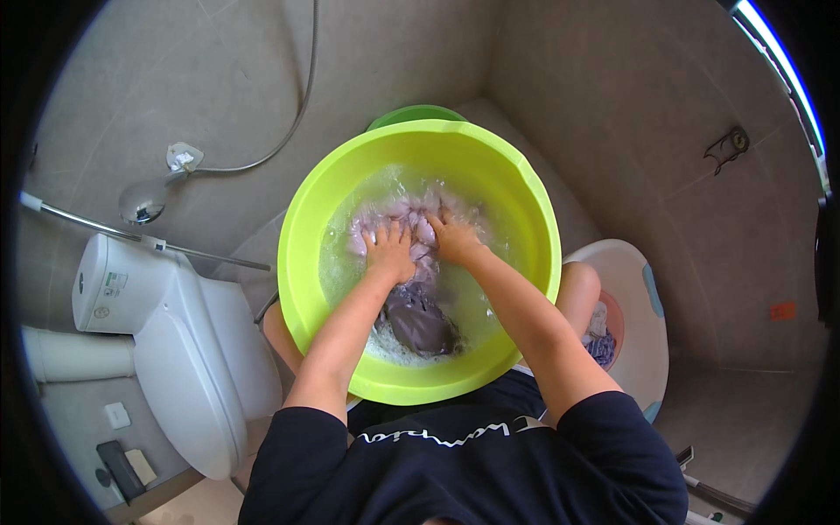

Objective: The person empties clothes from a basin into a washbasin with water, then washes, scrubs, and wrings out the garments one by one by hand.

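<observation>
Both of my hands are down in a large lime-green basin (302, 236) of soapy water. My left hand (391, 254) lies with spread fingers on a wet pale pink garment (426, 232). To its right, my right hand (453, 238) presses into the same cloth, its fingers apart and their tips partly hidden by water and fabric. A dark grey-purple wet cloth (422, 325) bulges out of the water nearer to me; I cannot tell whether it joins the pink one. Splashes and suds surround the fabric.
A white toilet (197, 376) stands at the left, below a metal rail (96, 225) and a shower head (143, 201). On the right a white tub (646, 350) holds a pink bowl (617, 324) with clothes. A green rim (416, 114) shows behind the basin.
</observation>
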`<state>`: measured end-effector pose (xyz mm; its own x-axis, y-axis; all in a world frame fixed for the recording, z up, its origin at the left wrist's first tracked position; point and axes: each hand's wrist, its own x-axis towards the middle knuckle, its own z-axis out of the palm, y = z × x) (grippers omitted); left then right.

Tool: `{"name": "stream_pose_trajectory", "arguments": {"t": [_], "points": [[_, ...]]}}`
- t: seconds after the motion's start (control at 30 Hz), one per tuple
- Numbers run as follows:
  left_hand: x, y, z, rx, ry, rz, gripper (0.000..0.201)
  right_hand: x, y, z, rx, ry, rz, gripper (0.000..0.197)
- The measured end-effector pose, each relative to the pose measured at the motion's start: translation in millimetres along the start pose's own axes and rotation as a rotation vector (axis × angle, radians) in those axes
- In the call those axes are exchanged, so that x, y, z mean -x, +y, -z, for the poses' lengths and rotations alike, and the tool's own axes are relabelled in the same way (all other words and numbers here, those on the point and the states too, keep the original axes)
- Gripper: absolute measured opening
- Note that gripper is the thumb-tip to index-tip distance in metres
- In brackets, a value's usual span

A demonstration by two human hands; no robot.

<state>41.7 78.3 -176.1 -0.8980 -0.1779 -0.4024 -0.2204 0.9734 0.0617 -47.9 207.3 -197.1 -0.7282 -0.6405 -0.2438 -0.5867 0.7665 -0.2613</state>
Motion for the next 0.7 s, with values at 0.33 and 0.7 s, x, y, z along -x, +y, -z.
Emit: {"name": "stream_pose_trajectory", "arguments": {"t": [0.33, 0.7], "points": [[-15.1, -32.5, 11.4, 0.689, 0.647, -0.267, 0.085, 18.2, -61.6, 144.0, -0.058, 0.31, 0.213, 0.018], [-61.1, -52.5, 23.3, 1.794, 0.53, -0.456, 0.054, 77.4, -124.8, 274.4, -0.699, 0.524, 0.589, 0.028]]}}
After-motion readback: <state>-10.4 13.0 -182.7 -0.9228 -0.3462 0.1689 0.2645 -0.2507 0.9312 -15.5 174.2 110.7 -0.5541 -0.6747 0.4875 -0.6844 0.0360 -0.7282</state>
